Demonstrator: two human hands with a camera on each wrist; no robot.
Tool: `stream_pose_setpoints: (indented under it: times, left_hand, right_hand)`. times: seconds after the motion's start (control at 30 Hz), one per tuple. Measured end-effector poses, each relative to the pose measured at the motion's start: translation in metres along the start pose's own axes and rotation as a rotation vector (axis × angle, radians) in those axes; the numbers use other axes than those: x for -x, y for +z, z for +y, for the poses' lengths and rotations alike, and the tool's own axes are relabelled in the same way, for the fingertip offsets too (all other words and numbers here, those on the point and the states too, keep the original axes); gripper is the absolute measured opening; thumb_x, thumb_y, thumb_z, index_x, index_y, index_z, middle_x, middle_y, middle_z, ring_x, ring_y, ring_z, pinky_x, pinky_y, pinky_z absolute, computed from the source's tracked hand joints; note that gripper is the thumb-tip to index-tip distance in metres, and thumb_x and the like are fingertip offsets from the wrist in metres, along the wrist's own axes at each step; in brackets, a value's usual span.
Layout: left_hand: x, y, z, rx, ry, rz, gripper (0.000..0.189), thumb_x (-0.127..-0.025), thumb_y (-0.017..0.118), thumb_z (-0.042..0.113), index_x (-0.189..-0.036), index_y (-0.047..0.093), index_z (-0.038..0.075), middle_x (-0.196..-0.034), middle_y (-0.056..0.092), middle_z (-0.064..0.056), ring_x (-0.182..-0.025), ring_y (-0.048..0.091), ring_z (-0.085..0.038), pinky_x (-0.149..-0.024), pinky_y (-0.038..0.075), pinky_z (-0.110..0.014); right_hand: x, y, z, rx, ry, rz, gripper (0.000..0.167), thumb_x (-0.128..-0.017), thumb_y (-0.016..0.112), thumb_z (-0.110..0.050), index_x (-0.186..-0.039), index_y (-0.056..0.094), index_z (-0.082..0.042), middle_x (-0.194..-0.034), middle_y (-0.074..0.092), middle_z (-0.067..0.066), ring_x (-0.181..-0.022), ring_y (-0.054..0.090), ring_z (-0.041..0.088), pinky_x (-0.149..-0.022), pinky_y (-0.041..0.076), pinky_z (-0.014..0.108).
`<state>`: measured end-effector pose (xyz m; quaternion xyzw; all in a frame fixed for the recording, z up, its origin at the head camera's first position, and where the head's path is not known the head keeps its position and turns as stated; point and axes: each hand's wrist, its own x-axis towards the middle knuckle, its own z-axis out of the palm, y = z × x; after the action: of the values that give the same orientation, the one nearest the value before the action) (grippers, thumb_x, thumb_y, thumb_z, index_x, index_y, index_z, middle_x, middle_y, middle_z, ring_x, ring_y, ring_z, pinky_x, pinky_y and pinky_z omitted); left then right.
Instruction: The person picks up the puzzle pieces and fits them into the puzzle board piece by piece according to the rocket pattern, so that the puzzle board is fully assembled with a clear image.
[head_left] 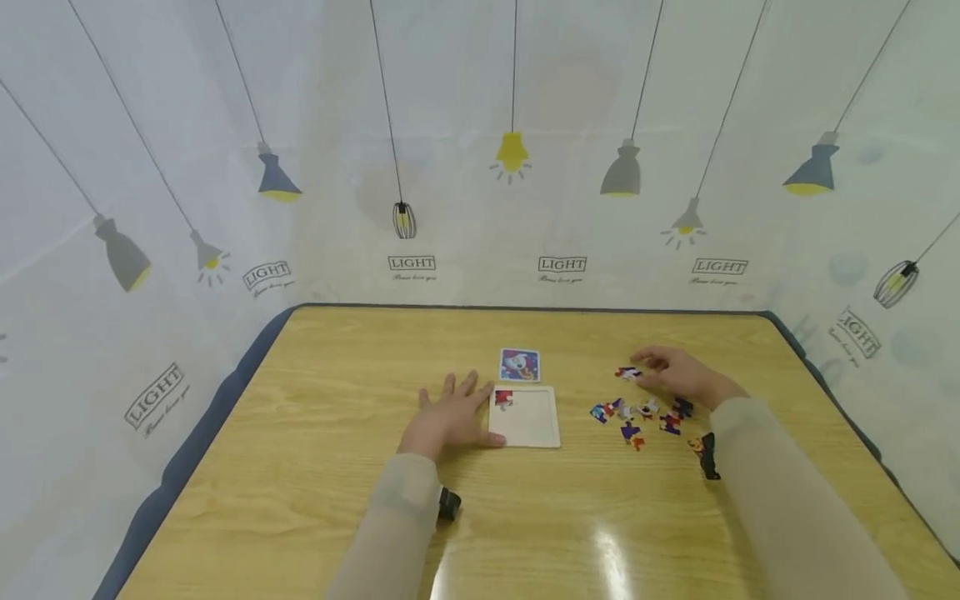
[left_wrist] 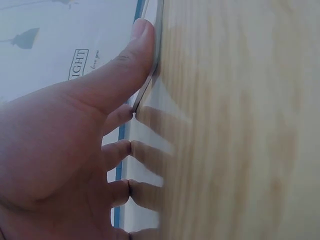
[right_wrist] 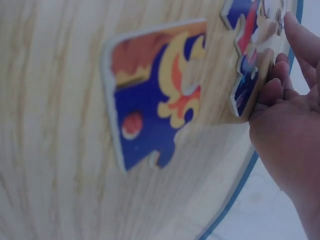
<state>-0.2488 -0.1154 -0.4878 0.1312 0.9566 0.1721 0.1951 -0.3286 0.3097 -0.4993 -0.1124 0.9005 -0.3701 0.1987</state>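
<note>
My left hand (head_left: 453,421) lies with fingers spread on the table at the left side of a white puzzle tray (head_left: 536,425). Its thumb (left_wrist: 142,45) rests along the tray's near edge. A red-and-grey puzzle piece (head_left: 504,400) sits in the tray's upper left corner. Over to the right, my right hand (head_left: 678,375) is low at a small white, red and dark puzzle piece (head_left: 627,372). Thumb and index finger are right at that piece's edge, the other fingers curled under; I cannot tell whether they pinch it.
A picture card (head_left: 520,365) lies just beyond the tray. Several loose puzzle pieces (head_left: 630,433) are scattered between the tray and my right forearm. One blue, brown and orange piece (right_wrist: 145,100) lies close below the right wrist. A lamp-printed curtain (head_left: 465,175) surrounds the table.
</note>
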Motion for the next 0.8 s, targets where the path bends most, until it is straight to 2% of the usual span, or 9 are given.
stream_pose_setpoints:
  times: [0.27, 0.63, 0.8]
  left_hand:
    - [-0.0004, 0.0083, -0.0067, -0.003, 0.01, 0.055, 0.101, -0.087, 0.076, 0.069, -0.169, 0.03, 0.031, -0.182, 0.009, -0.005, -0.168, 0.0, -0.044, -0.125, -0.003, -0.082]
    - [-0.0005, 0.0031, -0.0058, 0.037, 0.033, 0.046, 0.099, -0.089, 0.078, 0.063, -0.169, 0.031, 0.03, -0.182, 0.011, -0.007, -0.167, 0.001, -0.046, -0.124, -0.004, -0.083]
    - [-0.0007, 0.0031, -0.0038, 0.036, 0.032, 0.041, 0.098, -0.089, 0.078, 0.062, -0.169, 0.031, 0.031, -0.182, 0.01, -0.007, -0.167, 0.0, -0.046, -0.124, -0.005, -0.083]
  right_hand:
    - [-0.0007, 0.0049, 0.0012, -0.019, 0.002, 0.008, 0.051, -0.106, 0.066, -0.025, -0.151, 0.054, -0.004, -0.156, 0.042, 0.033, -0.14, 0.044, 0.049, -0.11, 0.047, 0.063]
    - [-0.0045, 0.0074, 0.0041, 0.056, 0.013, 0.086, 0.048, -0.104, 0.069, -0.025, -0.147, 0.059, -0.005, -0.153, 0.048, 0.032, -0.135, 0.05, 0.047, -0.112, 0.046, 0.065]
    - [-0.0021, 0.0073, 0.0031, 0.049, 0.017, 0.107, 0.048, -0.104, 0.069, -0.024, -0.146, 0.059, -0.004, -0.151, 0.05, 0.031, -0.131, 0.051, 0.044, -0.11, 0.046, 0.063]
